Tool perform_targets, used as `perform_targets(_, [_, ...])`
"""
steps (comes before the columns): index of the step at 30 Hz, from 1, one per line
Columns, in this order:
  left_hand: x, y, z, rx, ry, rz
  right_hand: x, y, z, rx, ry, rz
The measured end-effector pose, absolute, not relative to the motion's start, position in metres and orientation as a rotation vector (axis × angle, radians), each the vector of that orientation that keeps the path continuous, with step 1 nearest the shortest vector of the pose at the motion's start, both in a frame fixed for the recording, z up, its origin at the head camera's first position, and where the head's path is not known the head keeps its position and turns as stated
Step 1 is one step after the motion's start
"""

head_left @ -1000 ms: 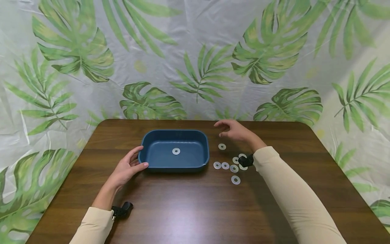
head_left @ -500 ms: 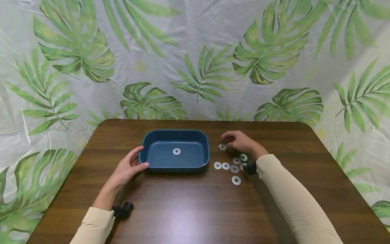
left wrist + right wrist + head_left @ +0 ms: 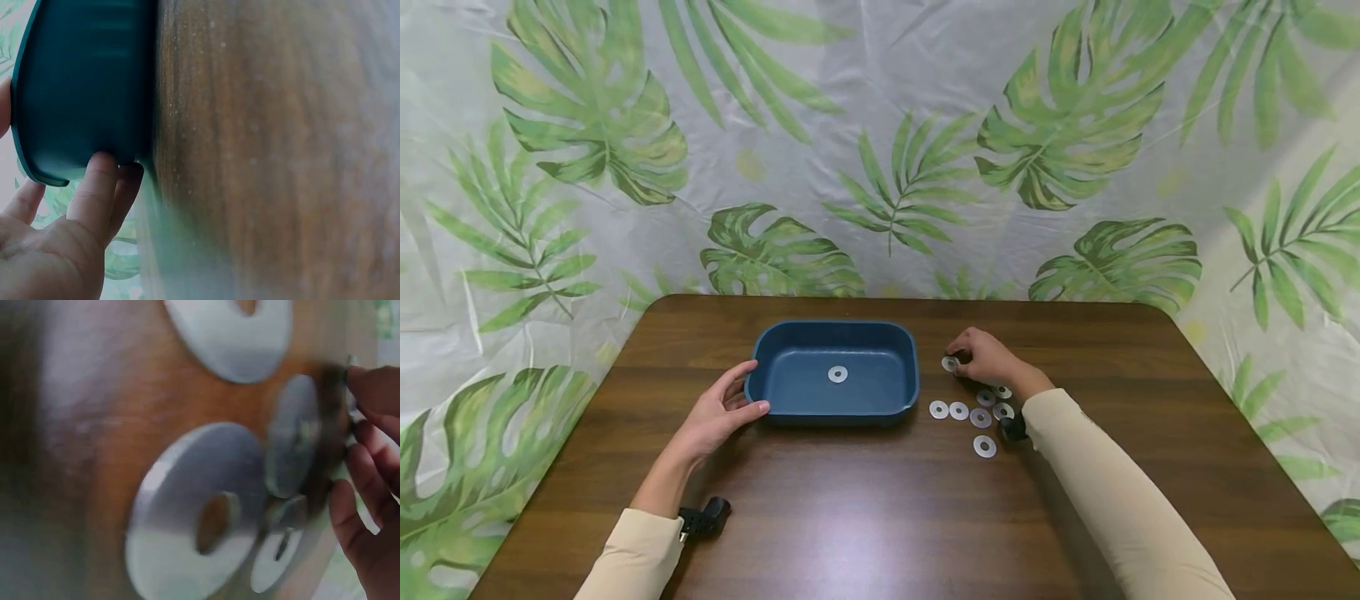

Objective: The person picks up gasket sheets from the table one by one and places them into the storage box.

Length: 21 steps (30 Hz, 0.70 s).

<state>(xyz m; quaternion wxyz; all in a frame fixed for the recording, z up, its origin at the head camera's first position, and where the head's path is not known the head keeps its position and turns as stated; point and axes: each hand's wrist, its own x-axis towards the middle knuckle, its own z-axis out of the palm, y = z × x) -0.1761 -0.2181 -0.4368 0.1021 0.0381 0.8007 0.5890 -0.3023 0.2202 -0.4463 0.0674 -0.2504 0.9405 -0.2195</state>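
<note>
A blue rectangular tray (image 3: 835, 409) stands on the table, with one flat metal washer (image 3: 831, 375) lying inside it. My left hand (image 3: 717, 417) grips the tray's left end, thumb at the rim and fingers against the outer wall; the left wrist view shows fingertips touching the dark side wall. To the right of the tray, my right hand (image 3: 992, 363) pinches a washer (image 3: 946, 365) at the table surface between thumb and forefinger. In the right wrist view the fingertips partly hide that washer. Several more washers (image 3: 162, 550) lie flat near the right wrist.
The brown wooden table (image 3: 850, 517) has its far edge just beyond the tray. Loose washers (image 3: 978, 447) lie between the tray and the right forearm. Behind the table hangs a leaf-patterned cloth (image 3: 880, 100).
My right hand has come down and nearer to the lone washer, and its fingers have closed on it. The left hand has stayed at the tray's end.
</note>
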Motion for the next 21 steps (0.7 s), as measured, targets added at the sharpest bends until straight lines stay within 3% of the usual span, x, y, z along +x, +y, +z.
perform_targets(21, [-0.1754, -0.2182, -0.4368, 0.105, 2.352, 1.733, -0.3052, 0.2154, -0.4465, -0.695, 2.843, -0.667])
